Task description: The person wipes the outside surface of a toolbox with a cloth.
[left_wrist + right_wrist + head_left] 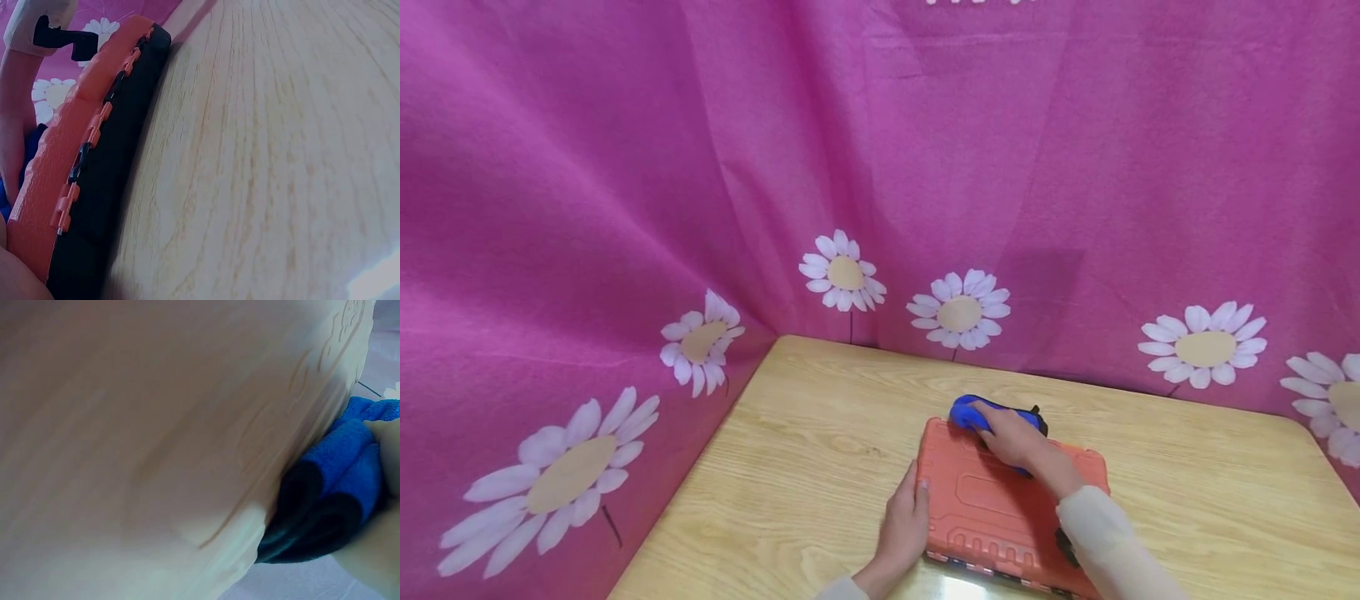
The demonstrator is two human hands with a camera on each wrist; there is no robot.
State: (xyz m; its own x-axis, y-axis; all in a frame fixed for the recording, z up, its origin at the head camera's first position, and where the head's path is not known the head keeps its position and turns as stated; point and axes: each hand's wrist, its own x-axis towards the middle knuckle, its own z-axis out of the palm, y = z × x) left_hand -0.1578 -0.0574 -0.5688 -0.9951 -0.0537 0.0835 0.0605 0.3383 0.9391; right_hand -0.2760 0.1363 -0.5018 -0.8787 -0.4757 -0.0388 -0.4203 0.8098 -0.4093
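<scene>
A closed orange hard case (981,517) with a black base (106,187) lies flat on the table. My left hand (901,525) holds its left edge, thumb on the lid's rim and fingers along the side. At the case's far edge, my right hand (1011,437) grips a bunched blue cloth (968,412) with black edging. The folded cloth (350,456) lies against the lid in the right wrist view, its folds pressed together under the fingers. Part of the cloth is hidden by the right hand, and the right forearm covers part of the lid.
The wooden table (820,417) extends around the case. A magenta curtain (955,167) with white daisies hangs along the table's back and left edges. Orange and black hinge-like pieces (94,131) line the case's near side. A black device (62,40) sits on the right sleeve.
</scene>
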